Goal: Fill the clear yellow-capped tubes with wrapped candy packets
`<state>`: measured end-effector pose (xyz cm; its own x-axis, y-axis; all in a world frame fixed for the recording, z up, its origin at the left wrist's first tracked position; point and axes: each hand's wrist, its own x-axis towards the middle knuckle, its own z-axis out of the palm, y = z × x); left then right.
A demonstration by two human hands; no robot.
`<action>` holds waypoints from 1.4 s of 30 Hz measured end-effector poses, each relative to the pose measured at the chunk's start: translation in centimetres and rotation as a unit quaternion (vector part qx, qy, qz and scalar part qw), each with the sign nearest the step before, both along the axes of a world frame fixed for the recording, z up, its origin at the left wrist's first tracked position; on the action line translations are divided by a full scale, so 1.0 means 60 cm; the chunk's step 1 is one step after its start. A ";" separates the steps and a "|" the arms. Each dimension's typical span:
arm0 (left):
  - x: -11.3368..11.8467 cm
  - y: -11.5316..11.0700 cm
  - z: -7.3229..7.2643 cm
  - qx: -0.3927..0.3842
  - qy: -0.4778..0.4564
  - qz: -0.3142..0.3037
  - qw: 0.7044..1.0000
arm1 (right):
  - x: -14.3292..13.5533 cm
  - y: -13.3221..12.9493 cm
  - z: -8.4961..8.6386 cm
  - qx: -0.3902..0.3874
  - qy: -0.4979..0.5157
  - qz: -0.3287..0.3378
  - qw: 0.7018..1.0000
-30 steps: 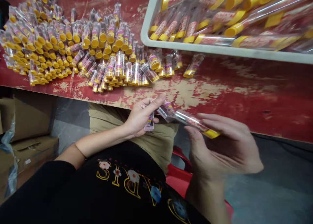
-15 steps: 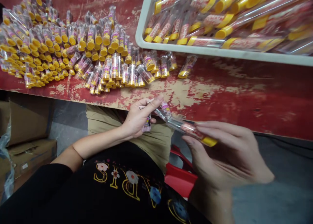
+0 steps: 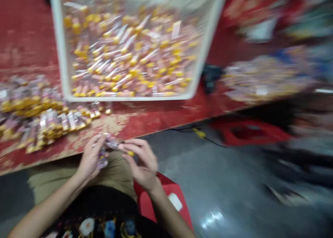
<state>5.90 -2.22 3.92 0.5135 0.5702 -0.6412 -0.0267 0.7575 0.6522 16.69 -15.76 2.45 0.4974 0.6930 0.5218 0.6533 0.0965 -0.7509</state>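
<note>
My left hand (image 3: 88, 159) is closed on several printed plastic sleeves (image 3: 103, 160), just in front of the table edge. Fingers and thumb of my right hand (image 3: 143, 163) pinch a small clear tube with a yellow cap (image 3: 130, 153). Its other end meets a purple-printed sleeve between my hands; blur hides whether it sits inside. To the left, a pile of sleeved tubes (image 3: 49, 125) lies on the red table (image 3: 145, 117), yellow caps toward me.
A white tray (image 3: 130, 99) full of yellow-capped tubes stands on the table. Right of it are a dark object (image 3: 211, 77) and a blurred heap of wrappers (image 3: 265, 77). A red stool (image 3: 166, 200) is beneath me, and another red plastic item (image 3: 255, 132) sits under the table.
The view has swung right, bringing the whole tray and the floor into sight. My right hand with the tube has come closer to the sleeves in my left hand.
</note>
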 end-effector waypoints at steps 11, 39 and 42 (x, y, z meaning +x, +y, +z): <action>0.051 -0.002 0.008 0.046 -0.009 -0.104 0.993 | 0.023 -0.029 0.016 0.012 0.014 -0.021 1.000; 0.048 -0.022 0.001 0.145 -0.152 -0.146 0.967 | 0.013 0.006 -0.009 0.108 0.099 -0.172 0.974; 0.041 -0.017 -0.009 0.138 -0.150 -0.142 0.969 | 0.011 0.016 -0.011 0.116 0.097 -0.164 0.975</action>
